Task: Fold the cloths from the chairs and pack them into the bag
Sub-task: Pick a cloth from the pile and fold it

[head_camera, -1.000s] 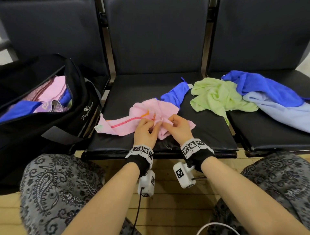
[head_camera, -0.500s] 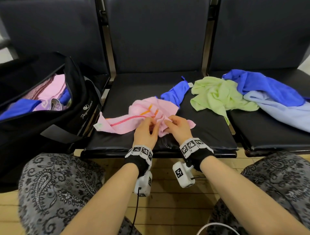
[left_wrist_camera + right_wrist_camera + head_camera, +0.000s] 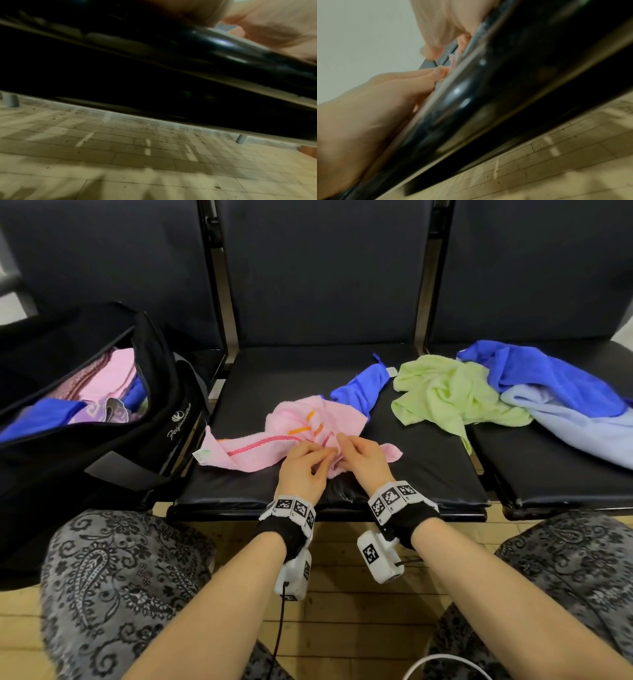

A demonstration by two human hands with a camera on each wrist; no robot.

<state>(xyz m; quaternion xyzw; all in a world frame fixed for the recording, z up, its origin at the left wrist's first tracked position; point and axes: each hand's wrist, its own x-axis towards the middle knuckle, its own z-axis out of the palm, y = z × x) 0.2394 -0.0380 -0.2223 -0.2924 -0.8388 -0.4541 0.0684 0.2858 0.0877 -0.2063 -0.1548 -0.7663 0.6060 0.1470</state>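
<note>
Both hands sit close together at the front of the middle seat, w/ the pink cloth bunched up between them. Left hand has its fingers curled in, pinching a fold of the cloth near the red stripe. Right hand does the same from the other side, fingertips nipping the cloth right next to the left ones, so both are grasping pink cloth. It's crumpled, not folded; its tagged corner sticks out toward 9 o'clock, near the bag, and another corner pokes out at 3 o'clock past the right hand.

Bag is at 9 o'clock from the hands, on the left seat, unzipped and open, w/ pink, blue and purple cloths visible inside. Blue cloth lies at approx 1 o'clock, touching the pink one's far edge. Green cloth is at 2 o'clock, straddling the gap btwn middle and right seats. Further toward 3 o'clock, a 2nd blue cloth lies on a pale blue one on the right seat.

Wrist cams mostly show the seat's black front edge and the floor, blurry. In the right wrist view the left hand is at the seat edge w/ a sliver of pink by its fingertips.
</note>
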